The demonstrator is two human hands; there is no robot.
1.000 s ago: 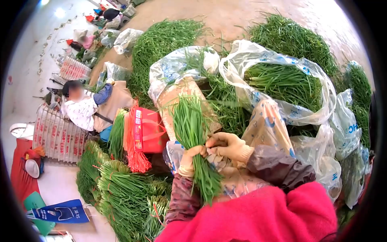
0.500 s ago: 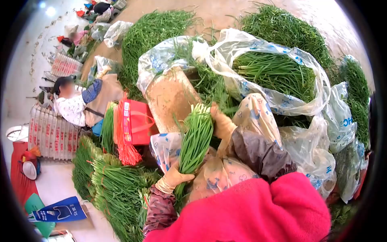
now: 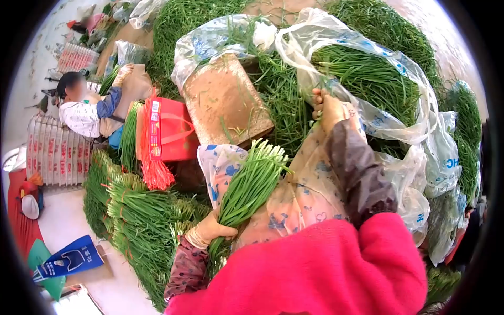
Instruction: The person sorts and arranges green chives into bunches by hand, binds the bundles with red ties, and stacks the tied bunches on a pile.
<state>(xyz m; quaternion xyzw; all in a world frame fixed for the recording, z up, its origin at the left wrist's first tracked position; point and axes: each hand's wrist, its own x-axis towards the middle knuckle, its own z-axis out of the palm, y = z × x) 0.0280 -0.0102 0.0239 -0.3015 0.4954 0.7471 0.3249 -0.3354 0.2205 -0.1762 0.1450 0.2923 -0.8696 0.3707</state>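
My gloved left hand is closed around the lower part of a bunch of green stalks, whose pale cut ends point up and away from me. My gloved right hand is at the near rim of an open plastic bag, its fingers curled; whatever lies between them is too small to make out. Inside that bag lie more long green stalks. A dirt-covered board with loose green bits on it sits beyond the held bunch.
A red bag with red ties stands left of the board. Tied green bundles are heaped at the lower left. Another person sits at the left near stacked white-and-red crates. Loose greens lie behind.
The right hand has left the bunch and reached forward and right to the bag. The bunch, now held by the left hand alone, has been turned ends-up and lowered left. The whole view has shifted.
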